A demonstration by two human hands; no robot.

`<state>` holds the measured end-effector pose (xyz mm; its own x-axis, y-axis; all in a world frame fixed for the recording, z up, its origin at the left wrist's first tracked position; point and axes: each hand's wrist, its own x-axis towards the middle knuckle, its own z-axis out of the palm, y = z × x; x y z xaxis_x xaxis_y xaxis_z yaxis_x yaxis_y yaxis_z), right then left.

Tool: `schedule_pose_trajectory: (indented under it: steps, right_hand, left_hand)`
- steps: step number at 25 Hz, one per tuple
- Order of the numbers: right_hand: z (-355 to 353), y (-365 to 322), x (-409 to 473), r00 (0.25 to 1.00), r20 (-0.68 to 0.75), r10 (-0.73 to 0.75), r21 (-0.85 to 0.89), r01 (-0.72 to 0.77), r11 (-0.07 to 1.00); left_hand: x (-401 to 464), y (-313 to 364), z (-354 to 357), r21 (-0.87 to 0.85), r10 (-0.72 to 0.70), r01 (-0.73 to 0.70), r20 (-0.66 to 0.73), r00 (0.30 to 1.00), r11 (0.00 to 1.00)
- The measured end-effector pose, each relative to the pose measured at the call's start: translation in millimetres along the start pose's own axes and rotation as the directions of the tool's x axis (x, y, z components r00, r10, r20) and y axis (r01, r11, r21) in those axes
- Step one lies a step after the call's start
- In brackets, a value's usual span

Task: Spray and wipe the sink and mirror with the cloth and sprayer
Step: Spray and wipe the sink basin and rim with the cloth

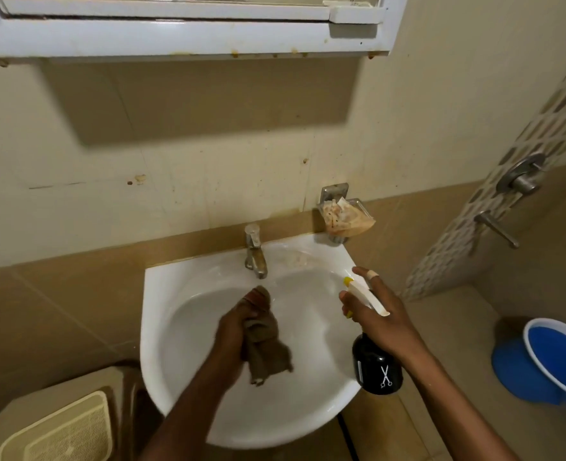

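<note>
A white sink (pixel 175 287) hangs on the tiled wall, a metal tap (pixel 255 251) at its back. My left hand (pixel 238 324) is inside the basin, shut on a crumpled brown cloth (pixel 265 347) that hangs from the fist. My right hand (pixel 374 314) grips the white trigger head of a black sprayer (pixel 376 367) over the sink's right rim, nozzle pointing toward the basin, index finger stretched out. Above, only the lower white frame of the mirror cabinet (pixel 175 38) shows.
A metal soap holder with an orange-brown wrapper (pixel 344 217) is fixed to the wall right of the tap. Shower valves (pixel 521 181) sit on the patterned wall at right. A blue bucket (pixel 557 357) stands on the floor at right, a beige bin (pixel 58 424) at lower left.
</note>
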<state>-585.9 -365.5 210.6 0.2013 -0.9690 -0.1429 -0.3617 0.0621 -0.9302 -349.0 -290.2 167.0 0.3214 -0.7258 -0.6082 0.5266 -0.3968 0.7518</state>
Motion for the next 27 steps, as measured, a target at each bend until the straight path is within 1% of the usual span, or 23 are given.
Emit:
schedule_pose_trajectory:
  steps: [1, 2, 3, 5, 7, 8, 11, 13, 14, 15, 16, 18, 20, 22, 23, 24, 27]
  right_hand:
    - [4, 1, 9, 1.000, 0.022, 0.001, -0.024, 0.000, 1.000]
    - [9, 2, 16, 0.999, 0.043, 0.007, -0.042, -0.005, 0.999]
    - [13, 1, 23, 0.999, 0.048, 0.009, -0.070, -0.006, 0.998]
    - [17, 4, 34, 1.000, 0.025, 0.008, -0.138, -0.004, 0.990]
    - [18, 11, 41, 0.999, 0.033, 0.030, -0.168, -0.024, 0.985]
    - [18, 14, 43, 0.998, 0.047, 0.035, -0.179, -0.026, 0.983]
    - [15, 23, 46, 0.998, -0.027, 0.061, -0.150, -0.064, 0.987]
    - [12, 26, 47, 0.997, -0.008, 0.072, -0.153, -0.072, 0.986]
    - [10, 28, 47, 0.998, 0.010, 0.067, -0.163, -0.065, 0.984]
    - [9, 30, 47, 0.997, 0.007, 0.070, -0.167, -0.068, 0.984]
    - [7, 34, 49, 0.997, -0.016, 0.077, -0.162, -0.079, 0.984]
    - [5, 38, 52, 0.993, -0.060, 0.100, -0.188, -0.110, 0.976]
    - [4, 38, 54, 0.991, -0.057, 0.120, -0.198, -0.129, 0.972]
    - [4, 40, 54, 0.987, -0.066, 0.145, -0.177, -0.154, 0.972]
    - [3, 41, 55, 0.985, -0.062, 0.158, -0.166, -0.167, 0.972]
    - [2, 43, 55, 0.986, -0.048, 0.162, -0.156, -0.168, 0.973]
    - [4, 39, 51, 0.992, 0.012, 0.123, -0.158, -0.120, 0.980]
  left_hand:
    - [7, -9, 24, -0.111, -0.037, 0.036, -0.010, 0.999, 0.993]
    - [15, -16, 43, -0.183, -0.036, 0.025, -0.056, 0.998, 0.983]
    - [21, -23, 61, -0.216, 0.002, -0.032, -0.137, 0.991, 0.976]
    - [26, -32, 85, -0.229, 0.087, -0.166, -0.319, 0.944, 0.959]
    - [32, -39, 97, -0.228, 0.171, -0.286, -0.419, 0.892, 0.931]
    - [35, -41, 100, -0.206, 0.212, -0.329, -0.442, 0.871, 0.922]
    - [48, -50, 111, -0.122, 0.350, -0.429, -0.405, 0.845, 0.895]
    - [52, -48, 120, -0.115, 0.405, -0.472, -0.362, 0.839, 0.874]
    - [56, -46, 124, -0.075, 0.436, -0.490, -0.353, 0.828, 0.869]
    - [56, -41, 130, -0.044, 0.466, -0.513, -0.359, 0.809, 0.857]
    - [57, -37, 134, 0.010, 0.505, -0.544, -0.388, 0.771, 0.839]
    - [67, -36, 141, 0.018, 0.527, -0.570, -0.408, 0.746, 0.822]
    - [75, -38, 143, 0.003, 0.477, -0.546, -0.489, 0.730, 0.838]
    - [82, -44, 144, 0.050, 0.449, -0.507, -0.544, 0.708, 0.860]
    - [92, -52, 143, 0.097, 0.450, -0.481, -0.544, 0.708, 0.872]
    - [99, -57, 143, 0.176, 0.480, -0.465, -0.540, 0.692, 0.868]
    - [103, -30, 152, 0.248, 0.527, -0.470, -0.502, 0.685, 0.847]
